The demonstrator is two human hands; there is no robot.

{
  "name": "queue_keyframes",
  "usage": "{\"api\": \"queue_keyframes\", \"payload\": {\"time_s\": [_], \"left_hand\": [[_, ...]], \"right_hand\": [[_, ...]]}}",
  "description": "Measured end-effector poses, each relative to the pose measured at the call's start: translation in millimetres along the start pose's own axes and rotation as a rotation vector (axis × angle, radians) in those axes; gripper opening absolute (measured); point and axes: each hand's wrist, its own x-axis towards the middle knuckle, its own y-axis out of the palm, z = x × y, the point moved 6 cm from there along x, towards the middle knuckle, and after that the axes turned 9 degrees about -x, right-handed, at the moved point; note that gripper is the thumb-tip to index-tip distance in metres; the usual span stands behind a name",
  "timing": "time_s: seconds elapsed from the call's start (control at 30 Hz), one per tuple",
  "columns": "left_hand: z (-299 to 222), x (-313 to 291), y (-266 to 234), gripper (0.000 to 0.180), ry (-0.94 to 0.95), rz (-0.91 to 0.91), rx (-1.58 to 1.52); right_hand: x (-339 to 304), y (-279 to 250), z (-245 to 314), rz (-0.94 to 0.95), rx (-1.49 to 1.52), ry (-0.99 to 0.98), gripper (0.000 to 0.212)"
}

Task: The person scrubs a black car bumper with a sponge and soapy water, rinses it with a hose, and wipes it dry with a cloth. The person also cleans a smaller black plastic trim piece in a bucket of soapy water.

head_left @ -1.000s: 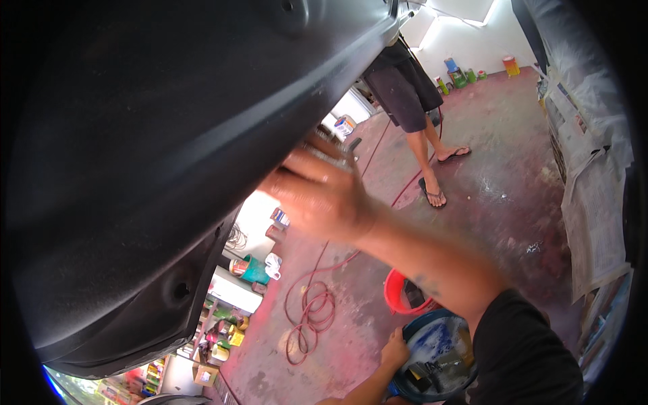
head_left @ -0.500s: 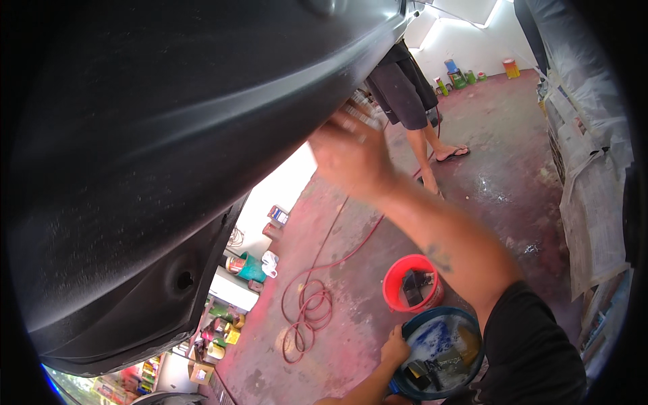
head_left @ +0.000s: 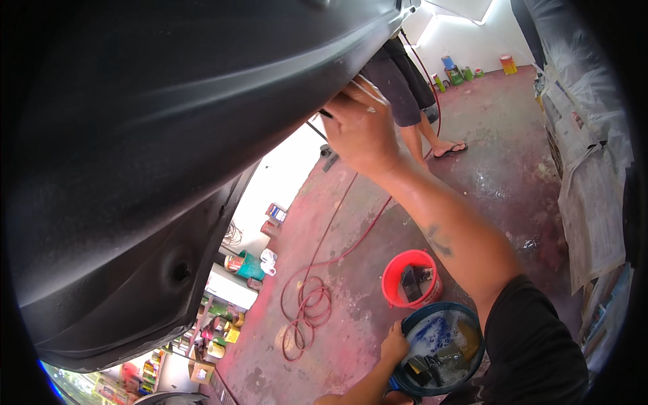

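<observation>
A large black car body panel (head_left: 202, 115) fills the upper left, its surface dull with a faint sheen. My right hand (head_left: 364, 131) is at the panel's right edge, fingers curled toward it and partly hidden. A thin pale strip shows by the knuckles, but what the fingers hold cannot be made out. Low in the view, my left hand (head_left: 395, 343) is closed on the rim of a dark blue-green bucket (head_left: 413, 318). Sudsy water fills it, with a blue cloth (head_left: 432, 334), a yellowish sponge (head_left: 468, 337) and dark pads inside.
Beside the bucket stands a red bucket (head_left: 386, 287) with dark blocks in it. A red hose (head_left: 307, 314) coils on the stained floor. Another person (head_left: 398, 94) in dark shorts stands beyond my right hand. Masked paper and plastic (head_left: 590, 223) hang at right; cans line the walls.
My right hand has shifted slightly up and right along the panel's edge, its blur mostly gone. My left hand stays on the bucket rim. The other person's legs appear slightly shifted.
</observation>
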Motion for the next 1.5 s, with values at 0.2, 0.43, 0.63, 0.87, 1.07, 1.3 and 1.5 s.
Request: {"api": "queue_keyframes", "payload": {"time_s": [0.2,0.43,0.63,0.87,1.07,1.3,1.5], "left_hand": [[12.3,-9.8,-4.3,0.054,-0.031,-0.013,-0.031],[6.0,-2.3,-1.5,0.058,-0.013,0.007,-0.059],[-0.4,-2.0,-1.8,0.058,0.008,-0.004,-0.055],[10.7,1.8,1.4,0.057,-0.001,-0.017,-0.047],[5.9,6.3,4.1,0.058,0.02,-0.014,-0.05],[12.1,6.6,6.1,0.058,0.008,-0.018,-0.041],[5.8,7.6,8.7,0.057,-0.003,-0.019,-0.045]], "right_hand": [[-72.7,11.1,-25.8,0.158,0.482,0.899,0.014],[-142.7,8.9,-42.3,0.09,0.962,1.656,0.028],[-86.8,9.6,-12.0,0.13,0.882,0.914,0.017],[-18.1,11.1,15.3,-0.045,0.574,0.633,0.021],[-6.4,25.2,29.5,-0.053,0.494,0.644,0.017],[-24.0,8.1,77.0,-0.205,0.405,0.299,0.028],[-28.0,22.3,-38.4,0.034,0.255,0.502,0.027]]}}
